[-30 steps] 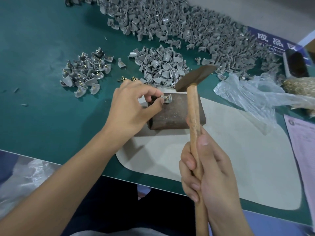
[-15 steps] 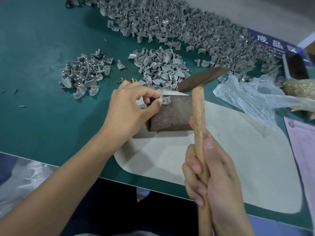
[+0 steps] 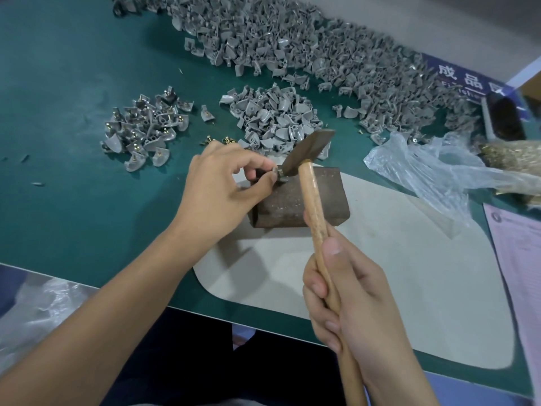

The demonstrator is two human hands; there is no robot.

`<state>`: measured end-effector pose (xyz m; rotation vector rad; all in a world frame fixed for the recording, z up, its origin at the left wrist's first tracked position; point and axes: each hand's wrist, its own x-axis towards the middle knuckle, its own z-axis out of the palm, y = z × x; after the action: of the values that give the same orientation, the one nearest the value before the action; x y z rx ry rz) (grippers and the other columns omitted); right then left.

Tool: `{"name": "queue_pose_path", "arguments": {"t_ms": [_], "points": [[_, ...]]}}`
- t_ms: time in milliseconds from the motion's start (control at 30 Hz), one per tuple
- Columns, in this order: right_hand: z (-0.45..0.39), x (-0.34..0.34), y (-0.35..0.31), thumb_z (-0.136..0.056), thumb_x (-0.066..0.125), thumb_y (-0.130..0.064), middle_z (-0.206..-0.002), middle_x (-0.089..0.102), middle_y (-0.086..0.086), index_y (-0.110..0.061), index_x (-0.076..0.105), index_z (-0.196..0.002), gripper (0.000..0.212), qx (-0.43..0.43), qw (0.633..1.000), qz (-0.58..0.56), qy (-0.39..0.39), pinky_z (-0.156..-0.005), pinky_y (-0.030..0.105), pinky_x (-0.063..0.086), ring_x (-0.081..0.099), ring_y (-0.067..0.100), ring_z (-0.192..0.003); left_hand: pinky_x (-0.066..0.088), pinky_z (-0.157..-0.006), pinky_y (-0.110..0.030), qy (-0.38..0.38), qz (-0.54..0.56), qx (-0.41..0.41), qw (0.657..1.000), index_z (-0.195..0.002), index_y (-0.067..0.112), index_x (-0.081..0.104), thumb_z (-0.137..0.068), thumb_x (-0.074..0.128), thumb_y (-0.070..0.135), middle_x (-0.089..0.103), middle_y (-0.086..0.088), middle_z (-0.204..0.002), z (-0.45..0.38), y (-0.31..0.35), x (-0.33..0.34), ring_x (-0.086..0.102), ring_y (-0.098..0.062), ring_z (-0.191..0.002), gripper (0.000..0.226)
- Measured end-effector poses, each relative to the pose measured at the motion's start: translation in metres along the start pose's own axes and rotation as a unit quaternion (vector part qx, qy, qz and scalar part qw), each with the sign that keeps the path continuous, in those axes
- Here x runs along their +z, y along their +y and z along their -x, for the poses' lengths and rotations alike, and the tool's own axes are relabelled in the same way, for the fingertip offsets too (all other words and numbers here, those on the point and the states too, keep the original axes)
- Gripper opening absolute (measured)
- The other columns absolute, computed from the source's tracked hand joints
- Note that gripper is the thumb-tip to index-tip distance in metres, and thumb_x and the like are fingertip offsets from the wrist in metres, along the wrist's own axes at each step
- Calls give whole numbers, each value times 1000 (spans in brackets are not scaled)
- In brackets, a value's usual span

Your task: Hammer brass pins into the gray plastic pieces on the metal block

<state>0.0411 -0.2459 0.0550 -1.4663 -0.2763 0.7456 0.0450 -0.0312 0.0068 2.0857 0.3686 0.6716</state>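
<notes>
The left hand (image 3: 222, 186) is pinching a small gray plastic piece (image 3: 281, 176) between thumb and forefinger, steadying it on the top left corner of the metal block (image 3: 298, 203). The pin in that piece cannot be made out, as the hammer covers it. The right hand (image 3: 351, 300) is gripping the wooden handle of the hammer (image 3: 310, 183), fingers (image 3: 317, 288) curled round it and the thumb lying along the shaft. The hammer's dark head is sitting down at the piece, its striking end at or touching it right beside the left fingertips.

The block is resting on a pale mat (image 3: 380, 273) that is lying on the green desk (image 3: 58, 68). Behind the block, a small pile of plain gray pieces (image 3: 272, 115) is sitting in the middle, and a long, wide heap of gray parts (image 3: 292, 39) is running along the far side. To the left, a separate pile of pieces with brass pins (image 3: 143, 130) already showing in them is lying well apart from the block. A few loose brass pins (image 3: 225, 139) are lying just beyond the left knuckles. A clear plastic bag (image 3: 433, 171) is lying crumpled to the right, and a printed paper sheet (image 3: 518, 259) is lying at the right edge.
</notes>
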Motion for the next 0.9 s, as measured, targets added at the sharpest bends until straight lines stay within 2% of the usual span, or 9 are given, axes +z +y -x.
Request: {"name": "queue_pose_path", "arguments": {"t_ms": [133,233,333,400,500,633,767,900], "points": [[1,2,-1,-101,52,-53,-67,42,-3,-39,71,-124,33,-28,1000,-8,-1,-40,16,32,26,10,-39,44,-86,-51,-7,-18,1,1000,-91,33,77,-89,77,32,57,14,-75,-1,0,0,46,-11,-85,3],[-1,1,-1,-97,52,-54,-67,41,-3,-45,66,-133,40,-3,1000,-5,-12,-40,16,32,27,10,-41,45,-87,-52,-4,-10,0,1000,-91,35,77,-88,77,34,57,14,-75,-2,-2,0,47,-13,-86,3],[1,1,-2,-99,55,-54,-69,41,-4,-40,66,-134,38,-16,999,-27,-28,-40,15,32,26,9,-41,45,-87,-53,-3,-7,4,1000,-90,38,76,-87,75,37,57,13,-75,-1,-1,1,47,-14,-87,3],[2,3,1,-101,54,-53,-69,40,-4,-40,63,-137,40,-37,999,-32,-9,-40,15,33,26,9,-40,45,-87,-54,-3,-12,4,1000,-90,37,76,-88,76,35,57,15,-75,-2,-1,2,48,-14,-87,3],[0,0,3,-99,50,-46,-70,39,0,-40,67,-131,37,-15,1000,-9,5,-40,16,32,26,11,-40,45,-87,-53,6,-9,4,1000,-89,36,76,-88,77,34,56,15,-74,-1,-1,1,48,-14,-87,2],[2,0,3,-101,52,-52,-68,40,0,-37,65,-135,39,-51,998,-10,16,-42,18,35,26,11,-38,44,-89,-52,0,-15,7,1000,-89,36,76,-89,76,36,57,15,-74,-1,-1,0,51,-14,-88,1],[-1,-3,-1,-99,51,-46,-69,41,0,-41,66,-134,38,-13,1000,4,-9,-41,17,33,26,11,-40,44,-88,-53,1,-6,5,1000,-90,35,77,-89,76,37,57,15,-74,-1,-3,0,50,-14,-87,3],[0,1,0,-102,53,-50,-68,41,-1,-39,66,-134,36,-45,999,-9,-1,-41,17,35,26,10,-38,44,-87,-53,1,-14,11,1000,-90,36,77,-89,77,35,57,15,-74,-1,-2,1,50,-13,-87,1]]}}
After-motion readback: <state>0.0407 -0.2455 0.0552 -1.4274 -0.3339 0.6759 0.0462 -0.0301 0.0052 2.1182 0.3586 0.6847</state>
